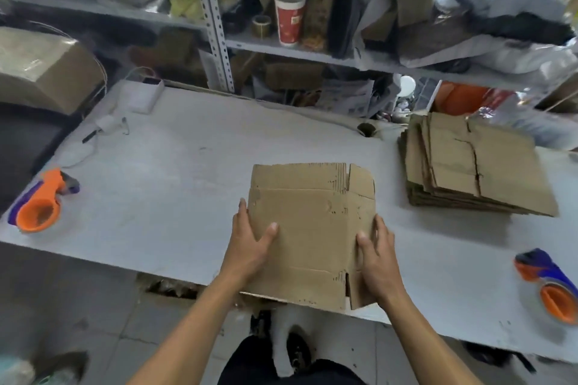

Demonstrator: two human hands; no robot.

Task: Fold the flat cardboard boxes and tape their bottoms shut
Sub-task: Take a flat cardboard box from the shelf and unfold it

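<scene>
A flat cardboard box [309,234] lies at the near edge of the table [175,172], its lower flaps hanging a little past that edge. The left hand [250,247] grips the box's left side, thumb lying on the top face and fingers wrapped around the edge. The right hand [378,262] grips the right side the same way, thumb on top, fingers curled along the side fold (the fingertips underneath are hidden). The box's far flaps are partly lifted, with a slit showing near its far right corner.

Toward the table's right side, well apart from the held box, sits a stack of flat boxes [472,166], its sheets slightly fanned. An orange and purple tape dispenser [42,201] rests at the left edge of the table, and a second tape dispenser [550,284] of the same colours rests near the right near corner. A white adapter [142,96] with its cable lies at the far left corner. Behind the table, a shelf [281,47] holds a red and white paper cup [289,17] beside a small roll of tape [261,25].
</scene>
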